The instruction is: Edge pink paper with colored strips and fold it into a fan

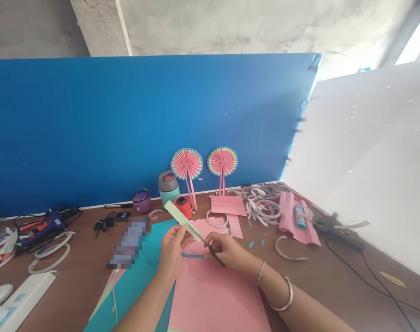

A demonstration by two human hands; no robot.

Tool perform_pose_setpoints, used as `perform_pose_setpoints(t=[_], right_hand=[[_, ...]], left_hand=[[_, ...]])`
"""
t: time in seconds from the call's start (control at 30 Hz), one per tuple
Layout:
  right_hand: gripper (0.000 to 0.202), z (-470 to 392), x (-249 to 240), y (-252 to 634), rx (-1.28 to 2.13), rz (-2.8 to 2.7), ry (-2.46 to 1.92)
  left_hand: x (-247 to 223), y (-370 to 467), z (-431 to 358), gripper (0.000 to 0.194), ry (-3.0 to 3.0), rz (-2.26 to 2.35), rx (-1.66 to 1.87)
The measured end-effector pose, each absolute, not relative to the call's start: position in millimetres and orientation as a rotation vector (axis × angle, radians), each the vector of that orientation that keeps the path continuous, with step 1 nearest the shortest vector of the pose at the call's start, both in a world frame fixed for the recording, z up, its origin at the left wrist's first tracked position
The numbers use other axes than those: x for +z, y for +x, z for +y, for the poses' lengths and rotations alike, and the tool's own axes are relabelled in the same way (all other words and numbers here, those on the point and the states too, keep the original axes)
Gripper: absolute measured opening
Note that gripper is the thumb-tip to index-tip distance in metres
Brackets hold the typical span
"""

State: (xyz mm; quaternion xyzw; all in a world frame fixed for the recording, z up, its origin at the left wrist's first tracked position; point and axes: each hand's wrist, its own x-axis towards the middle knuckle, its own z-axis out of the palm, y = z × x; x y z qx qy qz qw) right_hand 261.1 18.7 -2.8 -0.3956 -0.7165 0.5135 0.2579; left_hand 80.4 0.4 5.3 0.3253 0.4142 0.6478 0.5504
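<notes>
The left hand [172, 246], pinched closed, holds a green strip [177, 213] whose upper end juts free, while the right hand [227, 251], curled, grips a dark tool [217, 257] at its lower end over pink paper [216, 299], with table [306, 274] beyond.

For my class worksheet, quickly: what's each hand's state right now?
Left hand: closed, holding the pale green paper strip.
Right hand: closed, holding what look like dark scissors.

No word, number or sign can be read — the marks on the tube [300, 216] and the cup [141, 203] are too small.
</notes>
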Motion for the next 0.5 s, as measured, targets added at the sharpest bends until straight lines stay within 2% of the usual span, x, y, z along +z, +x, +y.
perform_pose_setpoints(t=[0.5], right_hand=[[0.023, 17.9, 0.2, 261.6, 1.361, -1.955, -1.097]], left_hand=[[8.8, 80.6, -1.1, 0.028, 0.782, 0.994, 1.52]])
